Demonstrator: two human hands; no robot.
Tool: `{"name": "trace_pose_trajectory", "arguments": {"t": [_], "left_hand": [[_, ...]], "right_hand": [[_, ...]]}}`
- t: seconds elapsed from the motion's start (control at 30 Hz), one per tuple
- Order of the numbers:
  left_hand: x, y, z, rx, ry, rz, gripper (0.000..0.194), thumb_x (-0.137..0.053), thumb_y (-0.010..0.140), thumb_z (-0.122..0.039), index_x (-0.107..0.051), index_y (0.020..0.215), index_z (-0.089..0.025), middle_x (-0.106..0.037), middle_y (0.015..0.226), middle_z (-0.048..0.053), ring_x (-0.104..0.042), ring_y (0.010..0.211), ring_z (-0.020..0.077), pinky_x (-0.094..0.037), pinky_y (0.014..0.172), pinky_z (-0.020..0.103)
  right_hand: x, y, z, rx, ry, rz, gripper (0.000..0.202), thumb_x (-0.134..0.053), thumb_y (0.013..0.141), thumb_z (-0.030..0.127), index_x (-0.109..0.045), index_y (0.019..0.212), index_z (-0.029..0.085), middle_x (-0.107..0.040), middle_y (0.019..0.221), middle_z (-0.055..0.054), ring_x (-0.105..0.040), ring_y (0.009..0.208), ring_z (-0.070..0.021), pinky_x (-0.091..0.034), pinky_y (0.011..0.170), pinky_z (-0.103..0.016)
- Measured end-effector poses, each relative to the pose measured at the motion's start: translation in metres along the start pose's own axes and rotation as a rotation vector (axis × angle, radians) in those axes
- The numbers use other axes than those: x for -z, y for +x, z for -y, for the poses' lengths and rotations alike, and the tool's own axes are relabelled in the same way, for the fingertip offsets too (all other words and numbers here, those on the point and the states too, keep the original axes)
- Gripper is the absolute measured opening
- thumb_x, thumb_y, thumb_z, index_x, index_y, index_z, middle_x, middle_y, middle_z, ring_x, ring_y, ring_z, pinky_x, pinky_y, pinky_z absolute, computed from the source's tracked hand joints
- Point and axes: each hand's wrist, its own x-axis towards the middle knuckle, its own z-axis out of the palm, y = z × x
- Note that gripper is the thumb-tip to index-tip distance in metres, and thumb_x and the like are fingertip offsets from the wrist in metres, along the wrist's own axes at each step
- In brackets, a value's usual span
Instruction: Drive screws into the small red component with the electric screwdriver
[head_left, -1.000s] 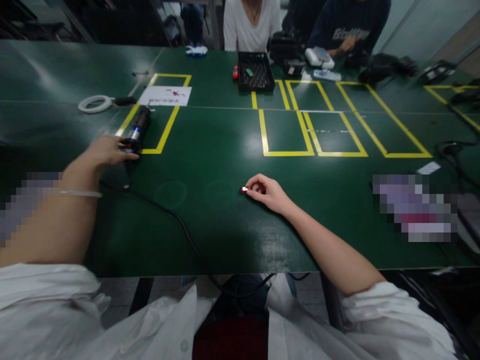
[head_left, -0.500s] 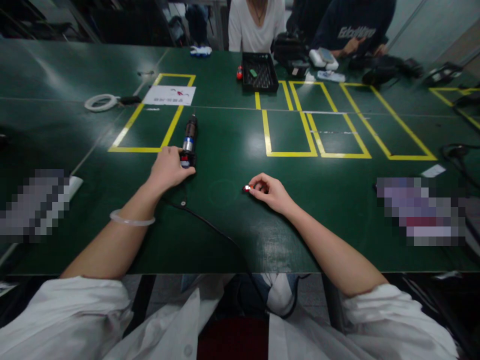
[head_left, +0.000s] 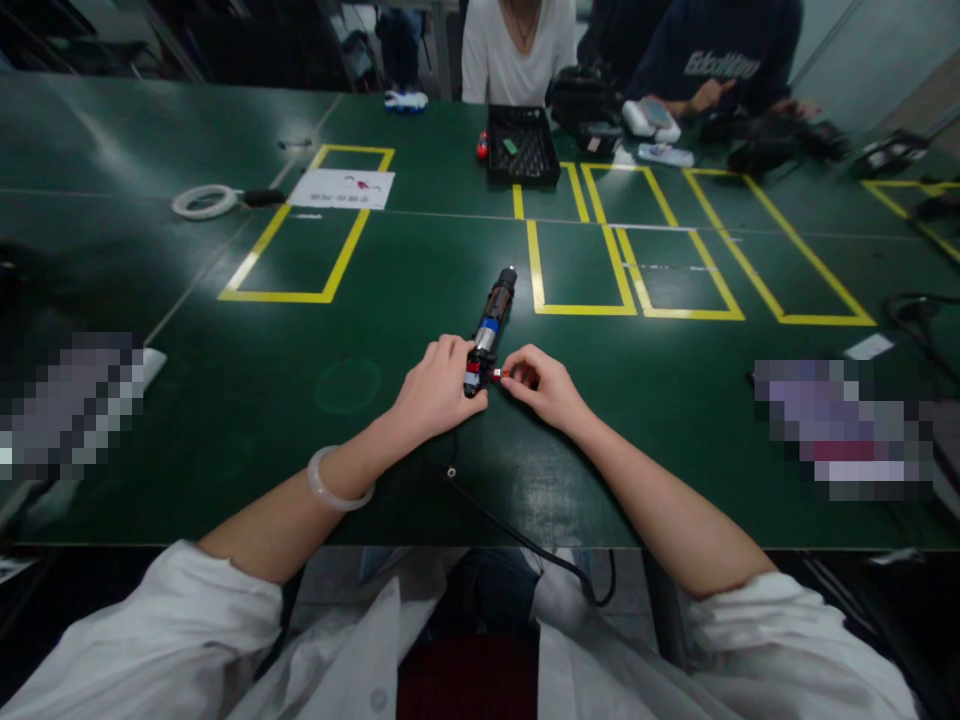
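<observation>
Our left hand (head_left: 437,390) lies knuckles-up on the bench (head_left: 225,400), grasping the tool (head_left: 487,330) at its near end. Our right hand (head_left: 544,385), just beside it, pinches a small red part (head_left: 501,375) against the tool's base.

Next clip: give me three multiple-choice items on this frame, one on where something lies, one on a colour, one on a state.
1. Where does the black tray stand?
A. at the far side of the table, near the seated people
B. at the near edge, by the person's sleeves
C. inside the left yellow rectangle

2. What colour is the table?
A. white
B. green
C. red

3. What is the left hand doing?
A. lying flat, away from everything
B. gripping the near end of the corded tool
C. lifting the white ring

Answers: 1 A, it sits just before the two seated people. 2 B, the bare top is dark green. 3 B, its fingers close on the tool's end, beside the right hand pinching a small red piece.
</observation>
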Motion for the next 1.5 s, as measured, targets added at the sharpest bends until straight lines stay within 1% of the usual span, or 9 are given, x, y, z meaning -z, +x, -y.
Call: {"name": "trace_pose_trajectory", "arguments": {"t": [0.2, 0.33, 0.53, 0.7, 1.1, 1.2, 1.3, 1.4, 1.5], "left_hand": [[-0.002, -0.005, -0.003, -0.048, -0.034, -0.004, 0.056, -0.059, 0.081, -0.037, -0.048, 0.130, -0.013, -0.053, 0.128, 0.016, -0.053, 0.116, 0.0310, -0.052, 0.094, 0.042], [-0.005, -0.006, 0.000, -0.057, -0.048, -0.018, 0.057, -0.061, 0.080, -0.037, -0.048, 0.132, -0.017, -0.053, 0.128, 0.016, -0.054, 0.115, 0.0322, -0.052, 0.094, 0.044], [-0.009, -0.008, -0.002, -0.055, -0.049, -0.022, 0.061, -0.059, 0.086, -0.041, -0.045, 0.139, -0.017, -0.051, 0.134, 0.016, -0.051, 0.118, 0.0323, -0.050, 0.095, 0.044], [-0.010, -0.003, -0.008, -0.003, 0.025, -0.032, 0.062, -0.052, 0.092, -0.054, -0.045, 0.140, -0.016, -0.054, 0.126, 0.017, -0.055, 0.112, 0.0315, -0.050, 0.089, 0.042], [-0.007, 0.000, -0.004, -0.003, 0.066, -0.021, 0.062, -0.050, 0.094, -0.050, -0.041, 0.146, -0.018, -0.053, 0.123, 0.016, -0.054, 0.110, 0.0321, -0.049, 0.087, 0.042], [-0.004, 0.000, 0.005, -0.001, 0.080, 0.002, 0.066, -0.050, 0.094, -0.049, -0.037, 0.151, -0.019, -0.052, 0.125, 0.017, -0.053, 0.111, 0.0322, -0.050, 0.087, 0.042], [0.000, 0.002, 0.022, 0.032, 0.104, 0.015, 0.067, -0.048, 0.094, -0.051, -0.034, 0.152, -0.020, -0.050, 0.128, 0.017, -0.052, 0.111, 0.0324, -0.050, 0.088, 0.043], [0.006, 0.004, 0.048, 0.106, 0.122, 0.022, 0.070, -0.046, 0.094, -0.055, -0.033, 0.153, -0.020, -0.048, 0.131, 0.018, -0.051, 0.114, 0.0344, -0.051, 0.087, 0.045], [0.012, 0.007, 0.083, 0.203, 0.139, 0.030, 0.074, -0.043, 0.094, -0.058, -0.032, 0.155, -0.018, -0.046, 0.134, 0.020, -0.049, 0.118, 0.0372, -0.050, 0.089, 0.047]], "right_hand": [[-0.001, -0.001, 0.002, 0.084, -0.153, 0.061, 0.003, -0.063, 0.087, 0.018, -0.061, 0.090, 0.020, -0.056, 0.087, -0.002, -0.053, 0.069, -0.0129, -0.045, 0.069, -0.028], [-0.001, -0.001, 0.004, 0.059, -0.157, 0.062, 0.005, -0.064, 0.089, 0.021, -0.067, 0.093, 0.021, -0.058, 0.096, -0.005, -0.056, 0.077, -0.0155, -0.048, 0.073, -0.030], [-0.001, -0.003, 0.011, 0.043, -0.149, 0.048, 0.012, -0.062, 0.093, 0.028, -0.071, 0.095, 0.021, -0.065, 0.092, -0.006, -0.061, 0.078, -0.0173, -0.050, 0.072, -0.031], [0.002, -0.004, 0.017, 0.018, -0.104, 0.033, 0.018, -0.061, 0.093, 0.034, -0.069, 0.097, 0.019, -0.068, 0.090, -0.006, -0.060, 0.071, -0.0155, -0.049, 0.069, -0.030], [0.001, -0.002, 0.003, -0.062, 0.005, 0.033, 0.015, -0.057, 0.093, 0.032, -0.064, 0.097, 0.020, -0.066, 0.089, -0.003, -0.057, 0.072, -0.0141, -0.046, 0.068, -0.028], [0.003, -0.002, 0.001, -0.071, 0.009, 0.038, 0.014, -0.057, 0.093, 0.031, -0.063, 0.097, 0.019, -0.064, 0.087, -0.002, -0.056, 0.069, -0.0131, -0.045, 0.067, -0.027], [0.005, -0.002, 0.001, -0.078, 0.001, 0.055, 0.014, -0.058, 0.093, 0.031, -0.063, 0.098, 0.020, -0.063, 0.085, -0.001, -0.054, 0.067, -0.0124, -0.044, 0.066, -0.026], [0.006, -0.003, 0.003, -0.079, -0.008, 0.064, 0.013, -0.058, 0.093, 0.031, -0.064, 0.099, 0.020, -0.063, 0.086, -0.001, -0.053, 0.068, -0.0123, -0.044, 0.065, -0.026], [0.007, -0.003, 0.004, -0.071, -0.013, 0.075, 0.013, -0.058, 0.092, 0.029, -0.064, 0.098, 0.020, -0.063, 0.086, -0.001, -0.053, 0.067, -0.0120, -0.044, 0.065, -0.025]]}}
